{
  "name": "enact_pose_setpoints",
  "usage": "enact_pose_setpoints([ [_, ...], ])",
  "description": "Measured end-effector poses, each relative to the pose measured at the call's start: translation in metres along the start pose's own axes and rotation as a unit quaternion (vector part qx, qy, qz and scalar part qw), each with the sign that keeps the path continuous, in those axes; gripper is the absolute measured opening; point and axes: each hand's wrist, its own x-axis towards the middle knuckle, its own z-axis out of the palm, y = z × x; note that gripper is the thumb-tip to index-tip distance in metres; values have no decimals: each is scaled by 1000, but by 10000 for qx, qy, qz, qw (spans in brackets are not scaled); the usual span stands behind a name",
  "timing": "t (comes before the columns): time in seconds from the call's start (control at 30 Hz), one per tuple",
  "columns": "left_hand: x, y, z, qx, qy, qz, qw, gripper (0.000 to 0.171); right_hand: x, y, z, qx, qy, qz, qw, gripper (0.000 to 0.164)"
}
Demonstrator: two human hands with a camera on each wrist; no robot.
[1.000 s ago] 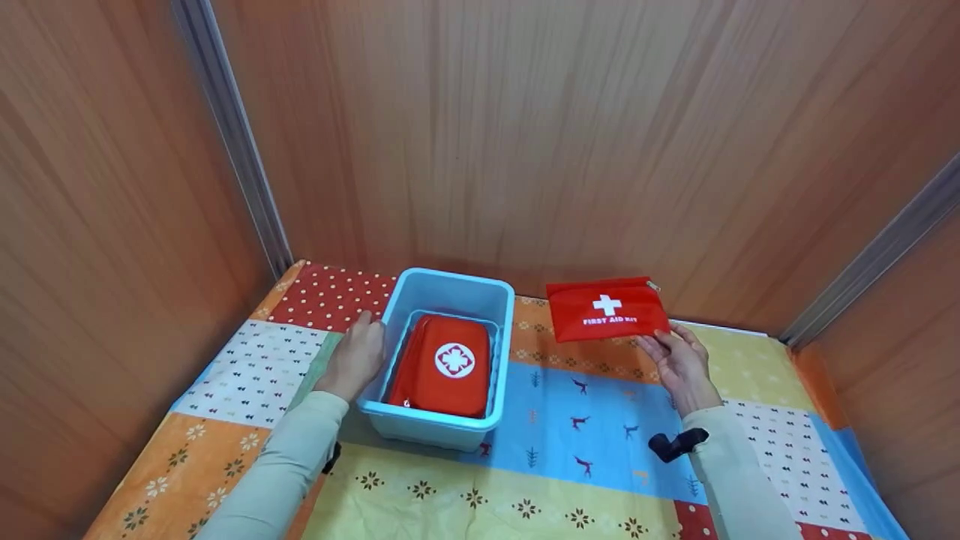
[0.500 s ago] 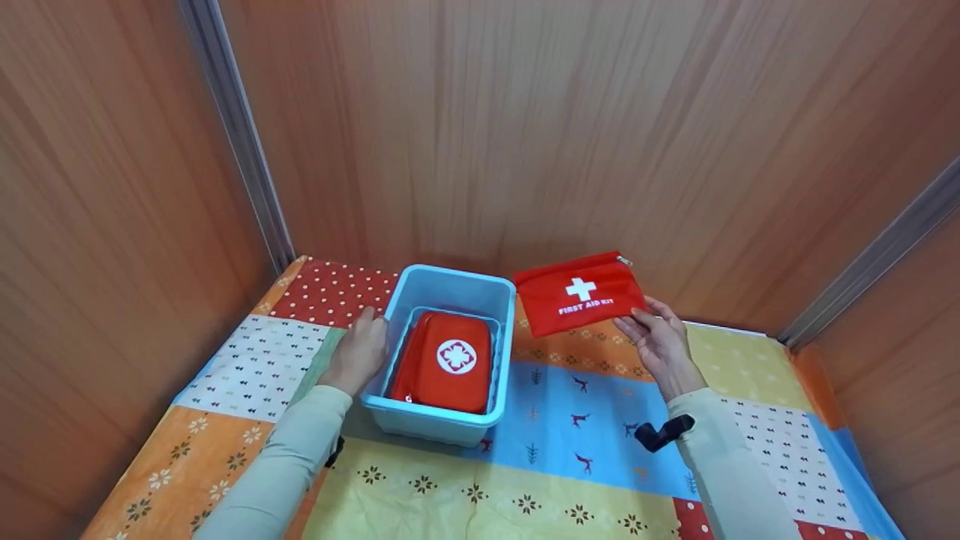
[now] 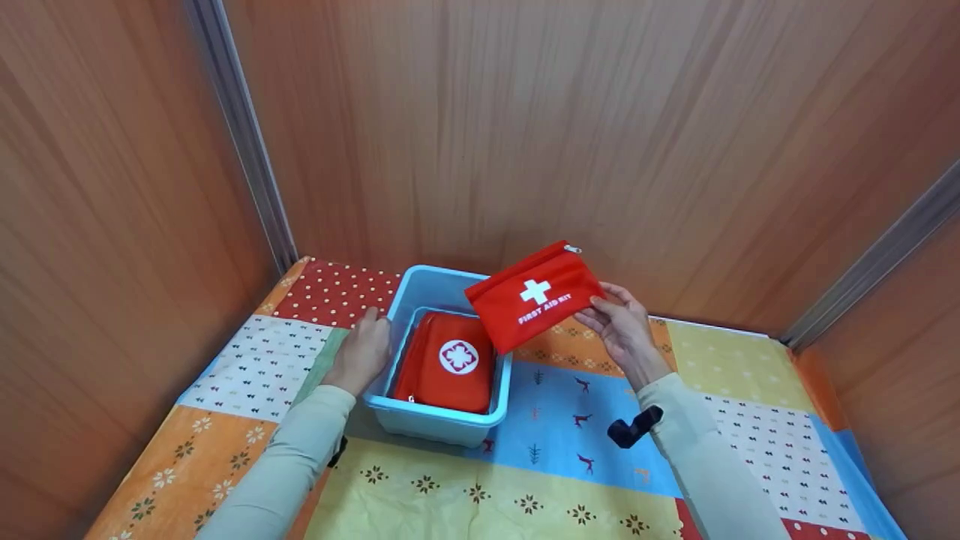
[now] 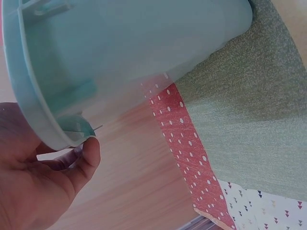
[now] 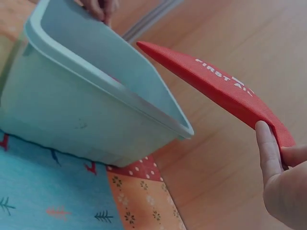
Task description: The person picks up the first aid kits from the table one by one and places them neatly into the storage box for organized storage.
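Observation:
My right hand [image 3: 624, 330] pinches the near right corner of a flat red first aid pouch [image 3: 536, 298], its white cross and lettering facing up. The pouch hangs tilted in the air, its left end over the right rim of a light blue plastic bin [image 3: 431, 420]. At the bin's left side, my left hand [image 3: 361, 352] grips the rim; in the left wrist view its fingers [image 4: 88, 155] curl round that edge. Inside the bin lies a red zippered case [image 3: 454, 386] with a white round emblem. Another red item [image 3: 406, 379] shows beside it, partly hidden.
A patchwork-patterned cloth [image 3: 577, 442] covers the table. Wood-grain panels [image 3: 480, 135] enclose the back and both sides, joined by metal corner strips [image 3: 251, 142]. The back panel stands close behind the bin.
My right hand has carried the pouch leftward from beside the bin to above its right rim, and the pouch has tilted further. The left hand stays on the rim.

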Motion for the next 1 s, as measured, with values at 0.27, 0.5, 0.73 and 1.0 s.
enact_pose_setpoints([
  [0.27, 1, 1, 1, -517, -63, -348, 9980, 28, -1, 12, 22, -696, -345, -70, 9970, 36],
  [0.5, 3, 3, 5, -836, -138, -579, 9947, 25, 1, 28, 36, -1230, -463, -10, 9913, 35],
  [0.73, 5, 6, 4, -564, -92, -403, 9976, 21, 3, 38, 49, -1668, -611, -85, 9841, 33],
  [1.0, 4, 6, 5, -62, 62, 31, 10000, 21, 1, 48, 66, -2389, -839, -383, 9667, 27],
])
